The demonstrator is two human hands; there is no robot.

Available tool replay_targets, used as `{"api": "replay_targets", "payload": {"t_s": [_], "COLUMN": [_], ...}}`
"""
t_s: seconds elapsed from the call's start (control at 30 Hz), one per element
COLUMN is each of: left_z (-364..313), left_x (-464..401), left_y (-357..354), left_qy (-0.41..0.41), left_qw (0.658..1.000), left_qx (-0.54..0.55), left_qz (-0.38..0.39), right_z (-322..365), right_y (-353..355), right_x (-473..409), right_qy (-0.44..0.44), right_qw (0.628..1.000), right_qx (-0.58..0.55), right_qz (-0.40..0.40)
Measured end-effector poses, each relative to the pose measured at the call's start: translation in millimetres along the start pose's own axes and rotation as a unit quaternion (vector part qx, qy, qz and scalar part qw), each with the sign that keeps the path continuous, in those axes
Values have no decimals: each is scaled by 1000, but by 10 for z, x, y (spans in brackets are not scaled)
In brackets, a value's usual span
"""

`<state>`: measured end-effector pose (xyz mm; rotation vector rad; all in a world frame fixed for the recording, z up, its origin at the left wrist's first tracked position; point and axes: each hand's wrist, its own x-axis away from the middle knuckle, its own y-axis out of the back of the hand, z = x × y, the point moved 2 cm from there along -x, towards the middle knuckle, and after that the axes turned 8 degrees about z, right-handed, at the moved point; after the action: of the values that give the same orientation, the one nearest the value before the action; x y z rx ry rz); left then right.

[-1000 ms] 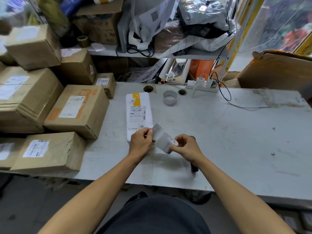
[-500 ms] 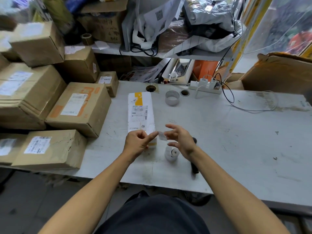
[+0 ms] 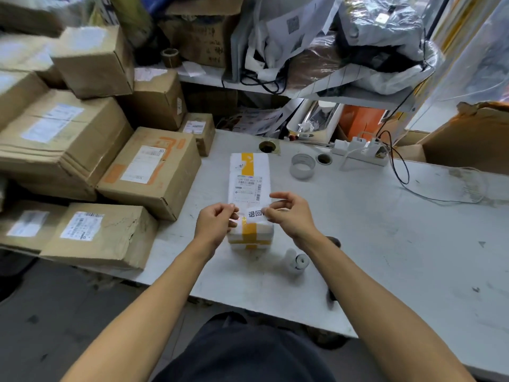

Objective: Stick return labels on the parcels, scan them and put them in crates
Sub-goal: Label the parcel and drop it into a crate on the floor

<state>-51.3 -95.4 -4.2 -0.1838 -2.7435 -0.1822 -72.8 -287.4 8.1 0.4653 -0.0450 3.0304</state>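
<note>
A white parcel wrapped with yellow tape lies lengthwise on the grey worktable, a printed shipping label on its top face. Over the near end of that parcel the person holds a small white return label printed with black characters. The left hand pinches the label's left edge between thumb and curled fingers, and the right hand pinches its right edge between thumb and forefinger, the other fingers spread loosely above. Whether the label already touches the parcel's surface cannot be told. Just to the near right of the parcel a small roll of labels lies on its side on the table, and a dark object sits half hidden behind the right forearm. Beyond the parcel's far right corner stands a clear tape roll, and farther right of that a white power strip with cables. To the left of the parcel, cardboard boxes with shipping labels are stacked along the table edge.
</note>
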Motion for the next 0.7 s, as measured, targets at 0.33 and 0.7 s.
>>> {"api": "replay_targets", "payload": {"t_s": [0.33, 0.7], "left_z": [116, 209], "left_x": [-270, -293], "left_y": [145, 125], "left_qy": [33, 96], "left_qw": [985, 972], "left_qx": [-165, -42], "left_qz": [30, 209], "right_z": [-159, -273], "right_y": [-382, -323], "right_x": [-169, -27], "right_qy": [37, -83], "right_qw": [920, 984], "right_qx": [386, 106], "right_qz": [-59, -115]}}
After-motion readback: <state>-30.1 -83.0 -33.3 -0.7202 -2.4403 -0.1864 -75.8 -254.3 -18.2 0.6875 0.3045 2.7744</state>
